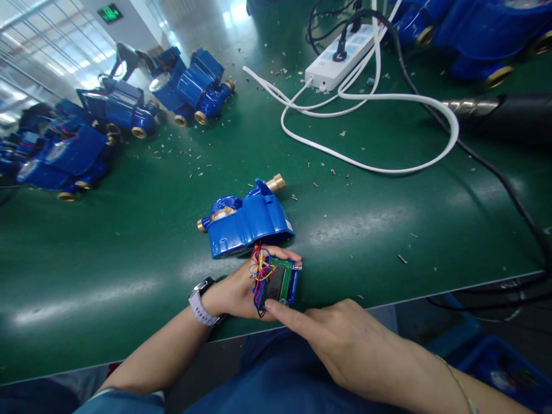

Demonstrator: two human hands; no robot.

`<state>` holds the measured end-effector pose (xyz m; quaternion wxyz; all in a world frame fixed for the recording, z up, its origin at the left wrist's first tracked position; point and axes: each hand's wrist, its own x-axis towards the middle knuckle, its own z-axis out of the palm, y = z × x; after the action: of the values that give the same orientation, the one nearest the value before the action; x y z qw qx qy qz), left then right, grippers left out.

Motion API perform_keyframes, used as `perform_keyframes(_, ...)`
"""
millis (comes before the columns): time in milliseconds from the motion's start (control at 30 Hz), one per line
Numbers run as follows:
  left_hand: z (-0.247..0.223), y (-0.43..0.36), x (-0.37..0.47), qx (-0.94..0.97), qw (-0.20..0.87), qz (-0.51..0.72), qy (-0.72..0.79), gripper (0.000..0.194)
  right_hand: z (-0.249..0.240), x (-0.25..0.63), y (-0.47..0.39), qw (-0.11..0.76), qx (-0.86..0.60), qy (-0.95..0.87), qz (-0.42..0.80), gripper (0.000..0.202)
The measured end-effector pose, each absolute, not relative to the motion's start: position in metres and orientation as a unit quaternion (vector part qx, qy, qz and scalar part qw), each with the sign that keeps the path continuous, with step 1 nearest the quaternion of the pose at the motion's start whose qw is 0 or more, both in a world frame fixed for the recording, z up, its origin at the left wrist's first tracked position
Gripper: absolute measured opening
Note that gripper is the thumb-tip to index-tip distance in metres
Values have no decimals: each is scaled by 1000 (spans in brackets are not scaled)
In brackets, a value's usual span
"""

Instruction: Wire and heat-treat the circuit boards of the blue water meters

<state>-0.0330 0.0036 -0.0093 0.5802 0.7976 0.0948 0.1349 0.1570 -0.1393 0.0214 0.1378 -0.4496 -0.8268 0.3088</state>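
Observation:
My left hand (235, 290), with a watch on its wrist, cradles a green circuit board (281, 275) with a grey display, set in a blue case. Red, yellow, blue and black wires (260, 276) bunch along the board's left side and run up into the open underside of a blue water meter (250, 221). The meter lies on its side just beyond the hand, brass ends showing. From the lower right comes my right hand (345, 339), its index finger stretched to the board's lower left corner, other fingers loosely curled, holding nothing.
On the green table (142, 241), more blue meters (194, 86) stand at the far left, others (487, 34) at the upper right. A white power strip (336, 60) with looping white cable (366, 164) lies at the back. A black-handled tool (509, 115) and black cable lie right.

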Motion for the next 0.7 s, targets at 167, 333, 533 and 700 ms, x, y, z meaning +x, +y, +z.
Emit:
perform_keyframes(167, -11, 1, -33, 789, 586, 159, 97, 84, 30, 161, -136, 148, -473, -792, 357, 64)
perform_keyframes(333, -9, 2, -33, 796, 579, 151, 95, 90, 39, 175, -132, 151, -484, -776, 375, 56)
perform_keyframes(533, -8, 1, -32, 790, 586, 155, 95, 79, 45, 179, -130, 90, -457, -836, 289, 65)
perform_keyframes(700, -9, 1, -32, 784, 594, 158, 84, 85, 42, 174, -130, 77, -446, -858, 243, 69)
